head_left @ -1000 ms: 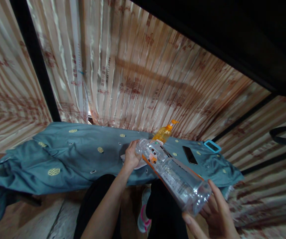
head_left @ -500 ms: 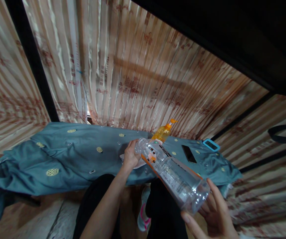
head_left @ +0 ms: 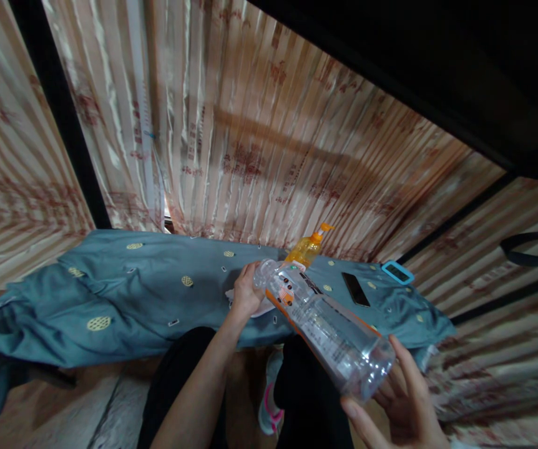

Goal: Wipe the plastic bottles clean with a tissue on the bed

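holding a clear bottle (head_left: 332, 330) aslant, left hand (head_left: 247, 294) clamps its neck while right hand (head_left: 412, 402) grips its base.

Pump bottle (head_left: 304, 251) behind plastic bottle (head_left: 329, 329), left of phone (head_left: 356, 290) on cloth (head_left: 145, 293).

clear bottle (head_left: 327, 333) between both hands (head_left: 247, 293)

The clear bottle (head_left: 344, 340) partly hides the pump bottle (head_left: 304, 252), its own label (head_left: 284, 292) seems too blurred to read, and the bottom edge crops the right hand (head_left: 407, 402).
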Demonstrator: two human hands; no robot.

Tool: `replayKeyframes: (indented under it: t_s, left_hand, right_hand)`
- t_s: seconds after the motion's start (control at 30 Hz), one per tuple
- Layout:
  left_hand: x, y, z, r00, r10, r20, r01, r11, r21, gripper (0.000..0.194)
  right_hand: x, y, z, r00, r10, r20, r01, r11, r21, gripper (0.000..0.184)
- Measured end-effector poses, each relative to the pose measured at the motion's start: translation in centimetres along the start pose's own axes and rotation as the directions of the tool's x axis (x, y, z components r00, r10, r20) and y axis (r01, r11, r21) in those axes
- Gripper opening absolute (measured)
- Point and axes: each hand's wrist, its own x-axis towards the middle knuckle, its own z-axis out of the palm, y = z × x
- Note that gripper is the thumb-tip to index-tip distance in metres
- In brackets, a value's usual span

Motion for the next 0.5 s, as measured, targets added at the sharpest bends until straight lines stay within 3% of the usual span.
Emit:
replayKeyframes:
  t_s: [0.5]
  left_hand:
    - [-0.09,0.16,-0.14,1.0,-0.008,0.019,0.008,0.999,-0.036,0.041]
  right_hand:
    - [0.27,0.49,-0.33,0.998,-0.067,0.017,0.067,0.997,-0.022,0.094]
